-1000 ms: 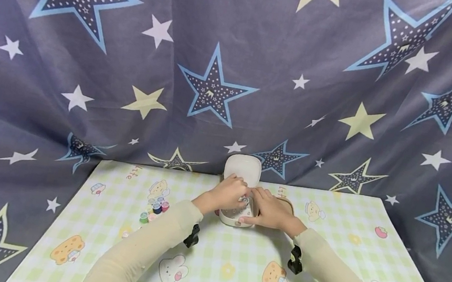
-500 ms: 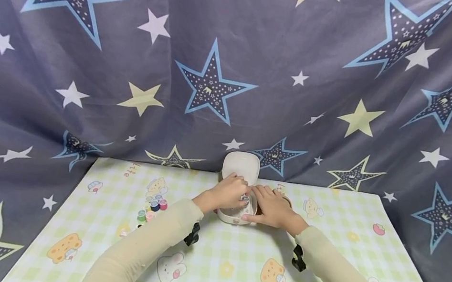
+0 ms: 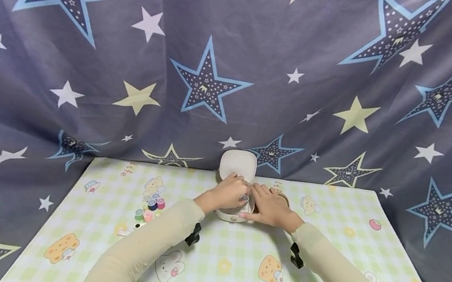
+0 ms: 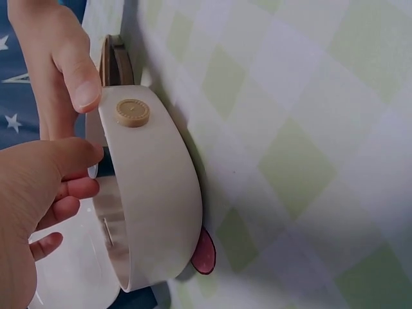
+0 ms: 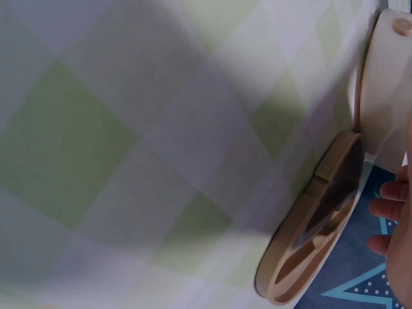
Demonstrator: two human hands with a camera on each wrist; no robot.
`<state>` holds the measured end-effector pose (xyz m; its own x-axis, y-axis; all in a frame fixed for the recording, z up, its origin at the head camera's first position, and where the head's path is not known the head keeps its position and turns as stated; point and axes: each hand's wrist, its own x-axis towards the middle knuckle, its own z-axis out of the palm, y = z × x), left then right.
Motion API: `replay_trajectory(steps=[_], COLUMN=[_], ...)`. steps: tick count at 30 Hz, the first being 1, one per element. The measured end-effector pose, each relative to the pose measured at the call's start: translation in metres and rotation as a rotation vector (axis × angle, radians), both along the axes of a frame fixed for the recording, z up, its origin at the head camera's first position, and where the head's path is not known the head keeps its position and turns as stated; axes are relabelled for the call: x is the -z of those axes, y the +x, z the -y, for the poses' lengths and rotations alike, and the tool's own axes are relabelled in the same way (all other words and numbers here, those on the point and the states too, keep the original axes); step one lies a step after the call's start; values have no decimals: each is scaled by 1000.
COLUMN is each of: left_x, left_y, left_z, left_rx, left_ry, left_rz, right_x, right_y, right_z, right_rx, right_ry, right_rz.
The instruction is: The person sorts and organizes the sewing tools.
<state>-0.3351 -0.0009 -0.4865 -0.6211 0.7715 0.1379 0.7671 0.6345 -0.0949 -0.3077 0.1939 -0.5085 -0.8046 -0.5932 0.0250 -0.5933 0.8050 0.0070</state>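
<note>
A small white box (image 3: 227, 217) sits near the table's back edge, its white lid (image 3: 238, 162) raised behind it. On its front is a round tan button (image 4: 132, 112). My left hand (image 3: 228, 193) reaches over the box from the left and pinches a small spool (image 3: 245, 198) at its opening, mostly hidden by the fingers. With the thumb at the front rim and fingers toward the back, my right hand (image 3: 270, 206) grips the box's right side. Just right of the box stands a tan, rounded tray (image 5: 309, 222) with a dark panel, partly behind that hand.
Several coloured thread spools (image 3: 152, 204) stand in a cluster left of the box, near the left forearm. A checked cloth (image 3: 228, 247) with cartoon prints covers the table. Directly behind its back edge hangs a star-patterned curtain (image 3: 291, 111).
The head view has shifted slightly. My right thumb has slid a little to the right along the front rim, away from the button. The left hand keeps its place over the box.
</note>
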Motion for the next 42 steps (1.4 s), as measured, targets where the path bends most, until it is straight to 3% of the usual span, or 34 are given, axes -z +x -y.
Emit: replay_trajectory(steps=[11,20,27,36,42], left_x=[0,1,3,4,4], left_y=[1,-1,-4,-3,1], left_z=[-3,-3,-5,-6,-4], left_rx=[-18,19,17,1,-3], left_ry=[-57,-54,-72,-72,-51], left_rz=[11,-18,-44,-25,-31], right_x=[0,0,2,10,2], right_y=[0,-1,-4,-8,-2], right_z=[0,-1,-3,-4,-1], right_rx=[3,11,-13,-9,-5], right_ry=[8,16,-20,-53,-30], right_rz=[1,12,-22,-15,-3])
